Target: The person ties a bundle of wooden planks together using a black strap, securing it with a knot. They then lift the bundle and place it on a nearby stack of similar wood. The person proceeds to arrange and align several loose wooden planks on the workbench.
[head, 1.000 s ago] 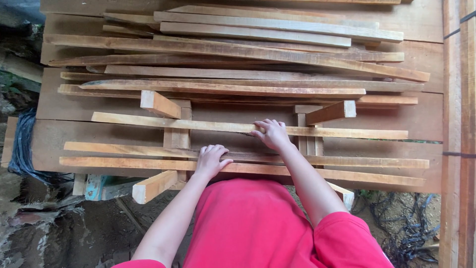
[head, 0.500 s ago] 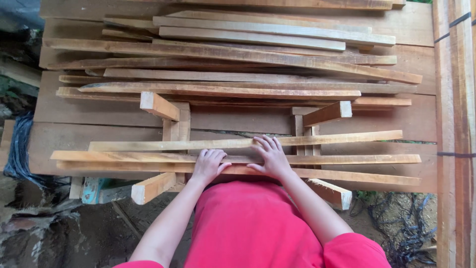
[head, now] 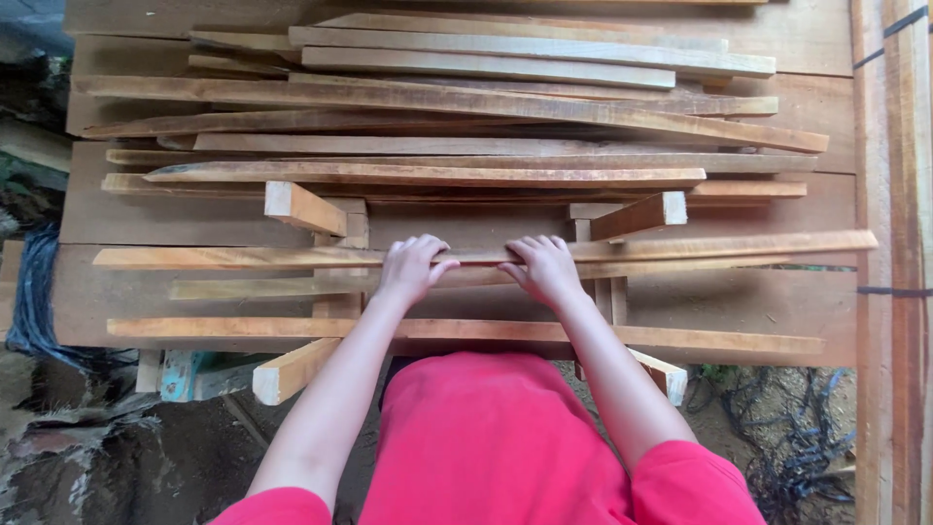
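Your left hand (head: pixel 413 267) and right hand (head: pixel 544 270) each curl closed around one long slat (head: pixel 739 245); the stack (head: pixel 486 107) lies at 12 o'clock.

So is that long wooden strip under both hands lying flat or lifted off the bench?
Cannot tell for sure. The long strip runs level across both supports, with the left hand and right hand curled over its near edge.

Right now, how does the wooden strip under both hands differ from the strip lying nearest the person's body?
The gripped strip has the left hand and right hand on its middle; the nearest strip lies untouched. The gripped strip slants slightly up to the right; the nearest strip lies almost level. Both are long, thin, orange-brown strips resting across the same angled crosspieces.
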